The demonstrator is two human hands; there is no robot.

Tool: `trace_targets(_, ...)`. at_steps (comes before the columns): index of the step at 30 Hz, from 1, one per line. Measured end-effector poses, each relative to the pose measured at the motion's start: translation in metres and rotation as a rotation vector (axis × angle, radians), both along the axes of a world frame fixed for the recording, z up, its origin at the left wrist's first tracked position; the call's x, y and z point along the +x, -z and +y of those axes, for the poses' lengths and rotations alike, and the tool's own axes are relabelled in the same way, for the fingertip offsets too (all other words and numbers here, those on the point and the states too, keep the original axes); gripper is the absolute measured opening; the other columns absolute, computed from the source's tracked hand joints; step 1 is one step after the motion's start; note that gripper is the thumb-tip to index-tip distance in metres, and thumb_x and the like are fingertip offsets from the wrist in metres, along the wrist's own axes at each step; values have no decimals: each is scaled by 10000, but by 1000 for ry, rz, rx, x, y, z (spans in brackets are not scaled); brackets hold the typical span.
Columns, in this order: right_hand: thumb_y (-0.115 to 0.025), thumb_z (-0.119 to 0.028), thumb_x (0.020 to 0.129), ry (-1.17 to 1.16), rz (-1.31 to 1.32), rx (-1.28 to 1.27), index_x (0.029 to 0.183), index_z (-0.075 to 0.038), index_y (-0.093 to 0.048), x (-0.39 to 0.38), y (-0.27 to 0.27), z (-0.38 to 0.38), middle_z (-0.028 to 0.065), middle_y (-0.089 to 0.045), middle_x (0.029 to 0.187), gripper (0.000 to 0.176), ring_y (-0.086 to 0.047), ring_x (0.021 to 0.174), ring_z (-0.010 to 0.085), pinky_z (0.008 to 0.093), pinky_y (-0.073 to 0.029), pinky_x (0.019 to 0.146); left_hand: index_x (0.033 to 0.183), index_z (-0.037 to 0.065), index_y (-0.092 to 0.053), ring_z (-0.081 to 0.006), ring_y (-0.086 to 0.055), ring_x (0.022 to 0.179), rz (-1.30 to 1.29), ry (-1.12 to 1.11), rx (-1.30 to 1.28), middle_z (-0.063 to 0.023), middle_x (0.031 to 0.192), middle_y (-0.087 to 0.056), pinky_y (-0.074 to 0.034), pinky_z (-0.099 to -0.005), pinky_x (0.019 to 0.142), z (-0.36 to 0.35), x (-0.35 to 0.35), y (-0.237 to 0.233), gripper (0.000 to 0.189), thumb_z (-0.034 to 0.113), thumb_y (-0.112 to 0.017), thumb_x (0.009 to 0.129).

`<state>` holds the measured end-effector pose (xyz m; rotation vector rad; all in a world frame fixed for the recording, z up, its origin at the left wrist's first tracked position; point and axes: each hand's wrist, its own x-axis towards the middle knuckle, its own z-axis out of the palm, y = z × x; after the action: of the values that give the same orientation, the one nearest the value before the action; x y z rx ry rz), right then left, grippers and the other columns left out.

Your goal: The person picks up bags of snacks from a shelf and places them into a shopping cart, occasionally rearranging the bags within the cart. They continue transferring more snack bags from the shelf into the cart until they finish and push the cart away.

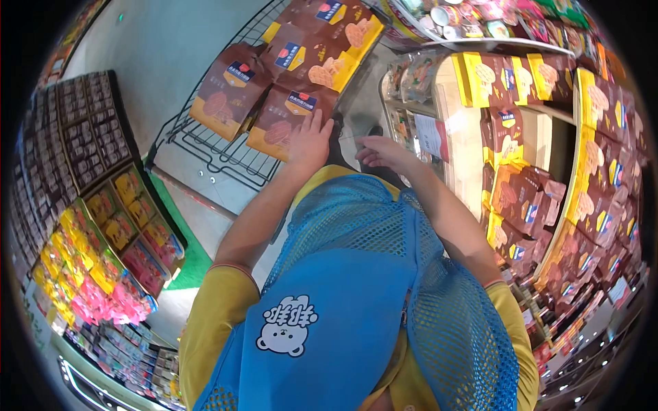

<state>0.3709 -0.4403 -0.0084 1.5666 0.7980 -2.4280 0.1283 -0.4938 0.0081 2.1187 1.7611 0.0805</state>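
My left hand [312, 142] lies flat on the lower corner of a brown and yellow snack bag [284, 123], its fingers stretched out. That bag, printed with round waffle-like biscuits, rests on a black wire rack [229, 170]. Beside it on the left lies a similar bag [232, 89], and more of the same kind, such as one upper bag [305, 58], fill the rack behind. Away from the rack, my right hand [387, 153] hangs in the air near the wooden shelf, fingers loosely bent and apart, holding nothing.
To the right, a wooden shelf unit [465, 130] carries several more brown and yellow bags [524, 195] and a price card [432, 137]. A tub of small packaged goods [473, 20] stands at the top. On the left are a display of dark packs [75, 127] and green matting [188, 236].
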Motion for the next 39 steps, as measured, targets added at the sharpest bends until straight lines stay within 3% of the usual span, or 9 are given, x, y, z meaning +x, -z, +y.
trace_targets(9,-516,-298,996,434,49,51,1332,-100,-546,130,-33,-77,71,-669,1064,391,-604,842,112,282,-500,807,1280,50,-566,-374,-638,1028,-256,264,-234,-199,1172,-647,-513,-449,902,41,98,-44,430,197,-596,877)
trace_targets(16,-509,-230,982,861,64,374,1312,-58,-542,280,-42,-186,82,-685,1075,374,-631,871,132,270,-516,768,1226,45,-635,-370,-630,1057,-432,468,-498,-216,1149,-658,-512,-424,907,39,268,-76,379,196,-596,881)
trace_targets(18,-519,-215,972,1022,-91,381,1345,-56,-508,318,-39,-214,90,-684,1090,406,-641,847,141,273,-523,740,1311,43,-579,-210,-665,1052,-490,592,-563,-153,1167,-683,-495,-311,933,44,322,-77,396,183,-616,941)
trace_targets(23,-574,-147,954,1447,-299,547,1442,-38,-393,382,-36,-262,140,-578,1311,532,-665,907,183,281,-534,746,1295,4,-580,-193,-626,1107,-754,524,-647,-150,1208,-663,-473,-312,972,56,452,-56,377,162,-538,955)
trace_targets(27,-535,-109,956,1340,-363,840,1558,-52,-151,419,-40,-263,177,-200,1600,717,-626,1125,247,325,-536,860,1300,-9,-572,-263,-620,1142,-810,481,-416,-201,1245,-635,-464,-325,998,78,531,-16,428,126,-546,895)
trace_targets(30,-594,-59,927,1409,-348,848,1557,-46,-145,429,-38,-241,175,-270,1567,774,-636,1080,231,325,-550,835,1283,-13,-577,-268,-637,1100,-845,456,-340,-204,1190,-656,-478,-335,966,96,574,6,432,138,-551,879)
trace_targets(32,-518,-57,954,1351,-305,837,1568,-61,-54,432,-38,-230,186,-122,1620,769,-626,1124,250,341,-535,882,1268,-17,-580,-270,-652,1060,-843,446,-285,-202,1146,-674,-492,-342,933,95,586,11,430,142,-551,869)
trace_targets(35,-505,-33,959,1374,-252,852,1566,-86,40,437,-28,-213,184,-64,1627,817,-630,1126,257,343,-545,876,1196,-37,-581,-300,-673,910,-612,430,-490,-212,1010,-697,-498,-398,826,89,597,-51,414,175,-562,841)
trace_targets(39,-525,-19,949,1456,-246,797,1554,-116,117,440,-21,-201,190,-53,1624,888,-634,1120,276,367,-556,882,1187,-35,-587,-323,-670,931,-526,443,-421,-219,1001,-692,-497,-398,852,103,605,-3,438,223,-579,833)
